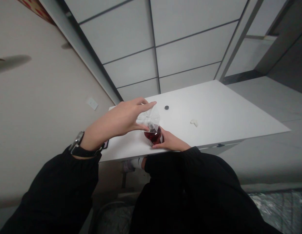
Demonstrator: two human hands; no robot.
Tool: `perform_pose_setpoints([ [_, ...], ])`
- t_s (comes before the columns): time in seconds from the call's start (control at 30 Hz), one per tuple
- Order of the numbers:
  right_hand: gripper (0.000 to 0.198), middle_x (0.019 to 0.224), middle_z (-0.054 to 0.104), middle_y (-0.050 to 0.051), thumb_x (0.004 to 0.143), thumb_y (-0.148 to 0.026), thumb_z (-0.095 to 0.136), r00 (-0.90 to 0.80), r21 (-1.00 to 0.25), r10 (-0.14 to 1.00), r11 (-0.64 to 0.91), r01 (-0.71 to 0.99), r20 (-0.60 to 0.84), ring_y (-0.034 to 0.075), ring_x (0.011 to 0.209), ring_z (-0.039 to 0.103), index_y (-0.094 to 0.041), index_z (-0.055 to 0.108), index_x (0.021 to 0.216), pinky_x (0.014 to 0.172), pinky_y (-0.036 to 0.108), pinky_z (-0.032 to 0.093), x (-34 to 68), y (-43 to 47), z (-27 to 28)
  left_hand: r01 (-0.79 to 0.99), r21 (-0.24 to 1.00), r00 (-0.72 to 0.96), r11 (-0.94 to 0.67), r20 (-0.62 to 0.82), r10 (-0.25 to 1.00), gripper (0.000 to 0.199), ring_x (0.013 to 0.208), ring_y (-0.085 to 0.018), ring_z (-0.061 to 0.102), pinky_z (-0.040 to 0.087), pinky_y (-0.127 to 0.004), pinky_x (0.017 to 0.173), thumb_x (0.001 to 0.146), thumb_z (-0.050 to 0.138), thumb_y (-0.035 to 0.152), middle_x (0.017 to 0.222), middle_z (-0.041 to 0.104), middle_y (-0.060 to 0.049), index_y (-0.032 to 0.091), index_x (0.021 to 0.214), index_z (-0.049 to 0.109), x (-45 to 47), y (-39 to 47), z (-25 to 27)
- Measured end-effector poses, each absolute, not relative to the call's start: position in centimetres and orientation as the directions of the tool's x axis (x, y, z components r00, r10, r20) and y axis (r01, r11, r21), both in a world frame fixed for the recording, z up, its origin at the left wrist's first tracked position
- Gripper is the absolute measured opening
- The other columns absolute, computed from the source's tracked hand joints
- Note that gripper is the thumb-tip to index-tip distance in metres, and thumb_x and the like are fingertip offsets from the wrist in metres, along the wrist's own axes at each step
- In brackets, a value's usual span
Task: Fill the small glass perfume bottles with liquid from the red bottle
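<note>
red container [154, 137] partly hidden by right hand [172, 141], white scrap [194, 123] unclear

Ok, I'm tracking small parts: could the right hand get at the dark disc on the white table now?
Probably yes: the dark disc lies just beyond the right hand, uncovered, with no object seen between them. That hand holds the dark red container, though, and would likely need to release it first.

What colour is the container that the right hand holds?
The container looks mostly deep red where it shows, best seen in the head view.
</note>
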State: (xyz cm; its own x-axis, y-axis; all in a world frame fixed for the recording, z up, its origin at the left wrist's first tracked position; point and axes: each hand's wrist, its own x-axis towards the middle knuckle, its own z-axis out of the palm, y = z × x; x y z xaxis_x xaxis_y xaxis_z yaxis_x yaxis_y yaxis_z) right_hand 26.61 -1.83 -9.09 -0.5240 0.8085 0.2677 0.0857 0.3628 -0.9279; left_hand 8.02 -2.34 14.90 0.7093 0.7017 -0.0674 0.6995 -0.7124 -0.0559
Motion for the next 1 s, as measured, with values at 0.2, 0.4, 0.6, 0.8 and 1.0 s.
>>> perform_pose_setpoints([
  [0.2,0.104,0.157,0.056,0.015,0.074,-0.045,0.094,-0.525,-0.927,0.809,0.364,0.095,0.264,0.037,0.145,0.054,-0.025,0.039,0.160,0.124,0.058,0.040,26.62,-1.72,-9.39,0.709,-0.062,0.699,-0.702,-0.068,0.712,0.071,0.124,-0.030,0.064,0.049,-0.035,0.098,0.098,0.066,0.052,0.147,0.061,-0.014,0.023,0.159,0.046,8.09,-2.27,14.77],
  [0.4,0.102,0.159,0.055,0.015,0.074,-0.045,0.093,-0.521,-0.925,0.812,0.366,0.101,0.264,0.036,0.148,0.051,-0.023,0.040,0.159,0.126,0.056,0.037,26.65,-1.74,-9.52,0.698,-0.063,0.710,-0.713,-0.067,0.701,0.070,0.123,-0.029,0.064,0.049,-0.034,0.098,0.099,0.064,0.053,0.146,0.062,-0.013,0.023,0.159,0.046,8.15,-2.27,14.80],
  [0.6,0.100,0.157,0.057,0.015,0.074,-0.041,0.094,-0.515,-0.930,0.821,0.350,0.114,0.245,0.036,0.146,0.054,-0.024,0.042,0.158,0.125,0.057,0.039,26.60,-1.91,-9.05,0.705,-0.083,0.700,-0.705,-0.079,0.710,0.070,0.122,-0.029,0.064,0.048,-0.034,0.096,0.098,0.065,0.051,0.146,0.061,-0.013,0.022,0.159,0.046,8.41,-2.51,15.03],
  [0.8,0.102,0.158,0.056,0.015,0.073,-0.038,0.094,-0.515,-0.937,0.824,0.333,0.105,0.235,0.037,0.147,0.052,-0.025,0.041,0.159,0.126,0.058,0.037,26.56,-1.90,-8.87,0.706,-0.080,0.700,-0.704,-0.080,0.710,0.070,0.121,-0.029,0.065,0.049,-0.034,0.096,0.099,0.063,0.052,0.147,0.061,-0.013,0.023,0.159,0.045,8.43,-2.51,15.02],
  [1.0,0.102,0.157,0.056,0.015,0.073,-0.040,0.094,-0.524,-0.944,0.826,0.309,0.116,0.206,0.038,0.146,0.053,-0.025,0.041,0.159,0.125,0.059,0.037,26.64,-1.89,-8.70,0.706,-0.090,0.698,-0.702,-0.080,0.712,0.070,0.122,-0.030,0.065,0.049,-0.035,0.097,0.098,0.065,0.050,0.148,0.060,-0.014,0.023,0.160,0.045,8.48,-2.44,14.90],
])
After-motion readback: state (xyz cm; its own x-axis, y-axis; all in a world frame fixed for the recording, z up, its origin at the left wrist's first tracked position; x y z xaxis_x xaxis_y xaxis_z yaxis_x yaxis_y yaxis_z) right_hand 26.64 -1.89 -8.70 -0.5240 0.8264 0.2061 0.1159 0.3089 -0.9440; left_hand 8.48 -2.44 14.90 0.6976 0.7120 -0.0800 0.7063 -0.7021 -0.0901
